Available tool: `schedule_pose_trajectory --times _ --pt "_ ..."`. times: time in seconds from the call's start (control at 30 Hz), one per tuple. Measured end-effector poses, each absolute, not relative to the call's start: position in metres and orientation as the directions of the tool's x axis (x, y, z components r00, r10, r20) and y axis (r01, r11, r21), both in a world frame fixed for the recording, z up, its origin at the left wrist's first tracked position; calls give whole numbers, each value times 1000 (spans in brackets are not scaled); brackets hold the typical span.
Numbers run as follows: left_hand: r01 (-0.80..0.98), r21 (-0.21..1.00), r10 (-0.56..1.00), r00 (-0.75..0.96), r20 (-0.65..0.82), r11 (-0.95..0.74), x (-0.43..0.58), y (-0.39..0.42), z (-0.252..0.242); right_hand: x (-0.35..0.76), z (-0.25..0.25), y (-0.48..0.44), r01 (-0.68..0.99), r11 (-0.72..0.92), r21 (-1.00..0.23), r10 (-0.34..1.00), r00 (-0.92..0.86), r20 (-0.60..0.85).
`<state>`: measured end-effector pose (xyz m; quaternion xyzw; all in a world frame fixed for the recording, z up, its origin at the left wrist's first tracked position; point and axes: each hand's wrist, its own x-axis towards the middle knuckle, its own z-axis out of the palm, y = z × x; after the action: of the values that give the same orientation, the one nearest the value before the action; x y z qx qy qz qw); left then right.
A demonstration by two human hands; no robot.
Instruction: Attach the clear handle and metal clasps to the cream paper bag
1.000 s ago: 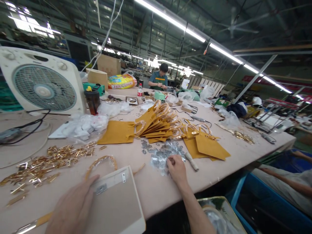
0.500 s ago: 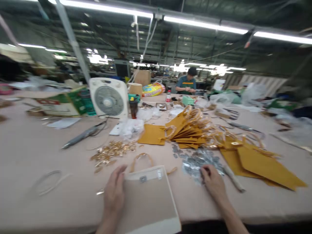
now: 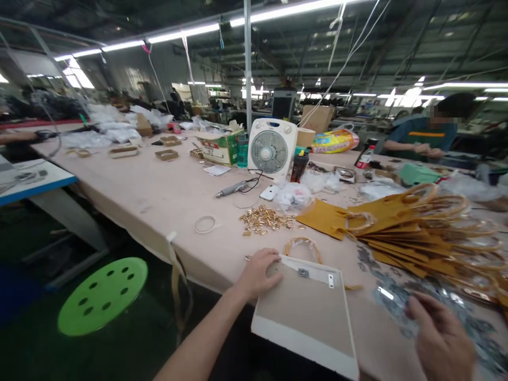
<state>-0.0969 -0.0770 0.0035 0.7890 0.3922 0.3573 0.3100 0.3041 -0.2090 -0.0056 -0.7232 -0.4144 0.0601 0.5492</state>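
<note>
A beige bag panel (image 3: 307,312) with white edges lies at the table's front edge, its lower part jutting over. Near its top sit a small grey metal plate (image 3: 304,273) and a white rectangular tab (image 3: 330,281). An orange-brown handle (image 3: 304,241) arches behind it. My left hand (image 3: 260,272) grips the panel's upper left corner, thumb on top. On the right, my right hand (image 3: 442,328) is over flat silver metal pieces (image 3: 391,299) in clear plastic. Its thumb and forefinger are pinched together; what lies between them I cannot make out.
Gold metal fittings (image 3: 264,218) are heaped behind the panel. Mustard bag pieces (image 3: 420,233) with handles are stacked at right. A box fan (image 3: 272,148), a grey pen-shaped tool (image 3: 230,189) and a phone (image 3: 269,192) stand or lie farther back. A green stool (image 3: 103,296) is below left; a person (image 3: 426,132) sits opposite.
The view has swung left, so the table's left edge and the green stool now show. My left hand stays at the panel. My right hand is still at the silver pieces, fingers pinched.
</note>
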Motion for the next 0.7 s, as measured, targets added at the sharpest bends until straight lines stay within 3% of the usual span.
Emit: schedule_pose_trajectory --times 0.03,0.13,0.27,0.47,0.7 --pt "404 771 842 447 304 -493 -97 -75 2 285 5 -198 503 -46 -863 716 619 323" --pt "372 808 848 456 270 -457 -97 -68 0 228 36 -167 574 153 -804 861 322 394" --pt "313 852 864 427 267 -419 -97 -64 0 166 58 -130 546 311 -778 931 -10 365" --pt "290 859 866 411 286 -422 -96 -61 5 114 40 -90 435 268 -859 963 -104 248" --pt "318 834 862 396 315 -451 -92 -61 7 100 19 -84 448 230 -864 973 -85 215"
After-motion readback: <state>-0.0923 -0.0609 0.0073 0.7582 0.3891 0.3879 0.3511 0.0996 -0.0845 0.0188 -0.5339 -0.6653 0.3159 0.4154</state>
